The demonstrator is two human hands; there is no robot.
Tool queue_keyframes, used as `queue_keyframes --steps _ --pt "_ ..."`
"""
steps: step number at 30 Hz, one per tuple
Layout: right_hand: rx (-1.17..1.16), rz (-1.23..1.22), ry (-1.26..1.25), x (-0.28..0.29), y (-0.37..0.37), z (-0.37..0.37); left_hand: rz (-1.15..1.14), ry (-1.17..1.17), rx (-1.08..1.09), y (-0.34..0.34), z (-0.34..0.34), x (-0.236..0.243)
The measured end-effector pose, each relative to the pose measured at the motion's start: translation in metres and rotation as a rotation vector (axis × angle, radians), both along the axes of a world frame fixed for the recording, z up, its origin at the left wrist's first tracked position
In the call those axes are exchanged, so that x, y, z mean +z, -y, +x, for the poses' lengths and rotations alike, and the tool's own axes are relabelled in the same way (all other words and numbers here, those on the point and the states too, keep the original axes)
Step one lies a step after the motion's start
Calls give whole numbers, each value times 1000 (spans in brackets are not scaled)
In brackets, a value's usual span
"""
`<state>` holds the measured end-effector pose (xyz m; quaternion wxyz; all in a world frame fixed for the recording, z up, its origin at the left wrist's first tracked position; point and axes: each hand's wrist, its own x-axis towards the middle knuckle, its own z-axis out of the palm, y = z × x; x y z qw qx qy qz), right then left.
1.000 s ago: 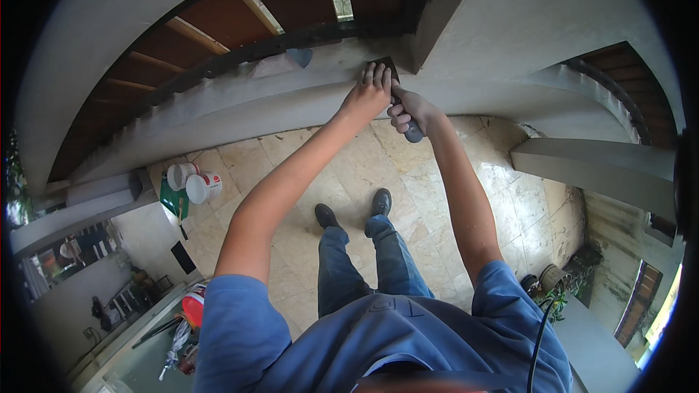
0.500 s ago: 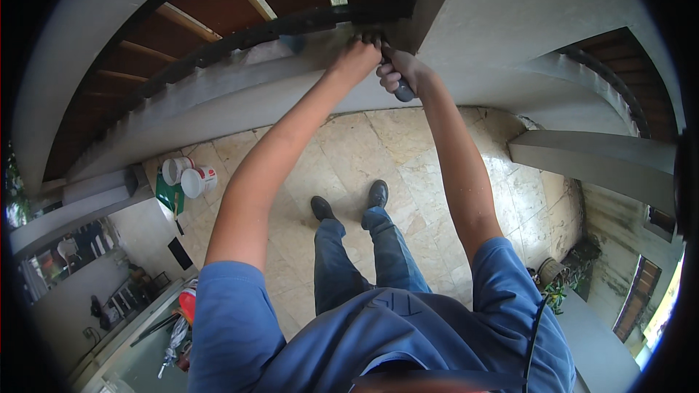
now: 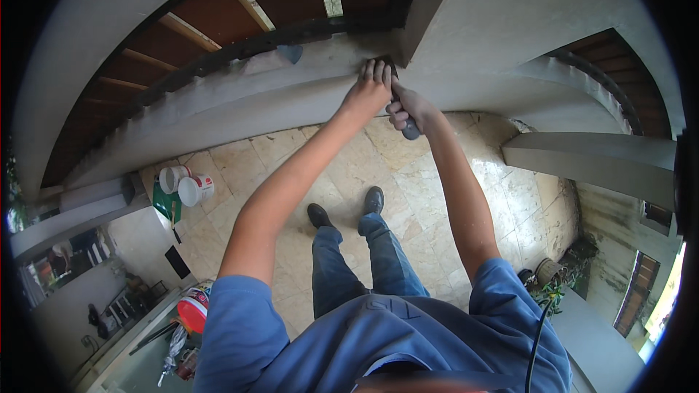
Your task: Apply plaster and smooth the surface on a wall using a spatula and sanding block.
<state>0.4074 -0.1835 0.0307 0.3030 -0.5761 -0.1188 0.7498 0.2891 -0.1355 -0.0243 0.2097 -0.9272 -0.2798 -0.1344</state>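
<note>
My right hand (image 3: 409,107) is wrapped round the dark, rounded handle (image 3: 411,129) of a scraper-like hand tool. Its dark flat head (image 3: 386,62) meets the pale wall ledge (image 3: 338,51), close to the corner of a grey pillar (image 3: 429,11). The fingers of my left hand (image 3: 373,84) lie stretched out side by side over that head, pressing on it. Fingers and skin look dusted grey. How much of the tool's edge touches the ledge is hidden by my left hand.
On the ledge to the left is a blue-grey flat piece (image 3: 290,53). White buckets (image 3: 195,191) stand on the tiled floor (image 3: 291,167) beside a green object (image 3: 166,202). A red-and-white tub (image 3: 193,309) is at lower left, a potted plant (image 3: 551,276) at right.
Both hands have come down and nearer to me with the tool, along the ledge by the pillar. My left fingers, curled before, now lie straighter over the tool's head.
</note>
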Motion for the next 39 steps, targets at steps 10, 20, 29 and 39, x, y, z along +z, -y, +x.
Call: queue_keyframes --steps 10,20,29,39 --pt "-6 -2 28 3 -11 6 116 168 -92 -11 7 0" --pt "-197 160 -254 8 -11 2 -404 109 63 -34 -2 21" --pt "4 742 1416 -16 32 -43 -391 250 -86 -37 -41 20" --pt "-4 671 1588 -16 -24 -44 -232 220 -315 -78 -112 2"
